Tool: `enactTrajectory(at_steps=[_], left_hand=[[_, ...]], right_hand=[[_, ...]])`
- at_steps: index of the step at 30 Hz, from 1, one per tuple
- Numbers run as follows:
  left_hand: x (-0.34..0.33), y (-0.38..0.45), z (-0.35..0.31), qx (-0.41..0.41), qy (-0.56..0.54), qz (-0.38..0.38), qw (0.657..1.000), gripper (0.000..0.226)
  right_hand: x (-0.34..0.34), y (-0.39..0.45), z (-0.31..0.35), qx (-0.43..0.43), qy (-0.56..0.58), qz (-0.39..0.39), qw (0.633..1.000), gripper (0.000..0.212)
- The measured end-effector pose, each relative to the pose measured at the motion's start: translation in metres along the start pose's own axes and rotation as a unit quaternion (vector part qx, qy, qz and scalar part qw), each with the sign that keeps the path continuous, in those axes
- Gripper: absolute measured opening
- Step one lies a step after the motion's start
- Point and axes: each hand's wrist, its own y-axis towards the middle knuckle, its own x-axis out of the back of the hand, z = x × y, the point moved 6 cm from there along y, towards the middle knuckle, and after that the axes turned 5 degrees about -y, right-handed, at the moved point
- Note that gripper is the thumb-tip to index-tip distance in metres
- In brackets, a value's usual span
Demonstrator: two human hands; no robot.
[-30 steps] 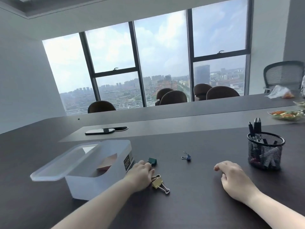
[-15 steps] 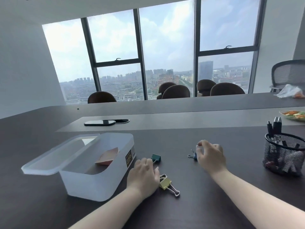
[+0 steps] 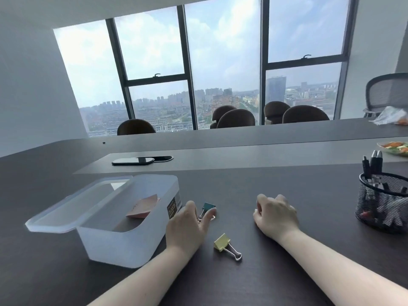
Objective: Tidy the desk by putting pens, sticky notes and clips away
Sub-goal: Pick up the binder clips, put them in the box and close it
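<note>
My left hand (image 3: pixel 188 225) lies beside the white plastic box (image 3: pixel 132 244), its thumb and forefinger pinched on the wire handles of a green binder clip (image 3: pixel 209 206) that rests on the table. Curled into a loose fist on the table is my right hand (image 3: pixel 276 215); the blue binder clip is out of sight, apparently inside it. A yellow binder clip (image 3: pixel 221 241) lies loose between my forearms. Pink sticky notes (image 3: pixel 143 206) sit inside the box, whose lid (image 3: pixel 72 208) hangs open to the left. A black mesh pen cup (image 3: pixel 384 204) holds several pens at the right.
A dark phone (image 3: pixel 132 161) lies on the grey centre strip of the table (image 3: pixel 265 155). A plate of food (image 3: pixel 395 147) and a plastic bag (image 3: pixel 390 115) are at the far right. Brown chairs (image 3: pixel 236 119) line the far side under the windows.
My right hand reached left to the blue clip, closed over it and drew it back. My left hand moved off the yellow clip and forward onto the green clip.
</note>
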Motion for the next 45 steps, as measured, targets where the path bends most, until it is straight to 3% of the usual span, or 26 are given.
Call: enactTrajectory(at_steps=[5,8,10,16,19,23,27,29,32,38,45], left_hand=[[-0.011,0.023,0.016,0.082,-0.106,0.005,0.991,0.047],[-0.018,0.033,0.013,0.113,-0.163,0.011,0.98,0.022],[-0.018,0.042,0.008,0.116,-0.145,0.017,0.982,0.01],[-0.018,0.065,0.005,0.109,-0.138,0.023,0.984,0.026],[-0.021,0.07,0.004,0.089,-0.125,0.04,0.987,0.026],[-0.031,0.074,0.006,0.084,-0.07,0.067,0.992,0.03],[-0.028,0.073,0.001,0.099,-0.079,0.015,0.992,0.029],[-0.029,0.074,-0.001,0.112,-0.072,0.015,0.991,0.033],[-0.045,0.074,0.001,0.104,-0.023,0.086,0.991,0.058],[-0.058,0.068,0.001,0.076,0.051,0.193,0.977,0.08],[-0.063,0.064,-0.002,0.048,0.058,0.193,0.978,0.043]], right_hand=[[0.003,-0.012,0.003,0.048,0.041,-0.021,0.998,0.022],[0.009,-0.02,0.003,0.062,0.064,-0.048,0.995,0.024],[0.011,-0.024,0.004,0.062,0.07,-0.059,0.994,0.023],[0.01,-0.027,0.009,0.08,0.091,-0.078,0.99,0.023],[0.006,-0.027,0.013,0.11,0.019,-0.083,0.99,0.024],[0.003,-0.028,0.02,0.136,-0.106,-0.1,0.98,0.036],[0.007,-0.028,0.024,0.14,-0.079,-0.115,0.98,0.058],[0.008,-0.032,0.024,0.131,-0.022,-0.081,0.988,0.052],[0.004,-0.036,0.031,0.114,0.076,0.016,0.99,0.086],[0.005,-0.039,0.057,0.136,0.129,0.139,0.972,0.069],[0.003,-0.042,0.069,0.205,0.051,0.148,0.966,0.072]])
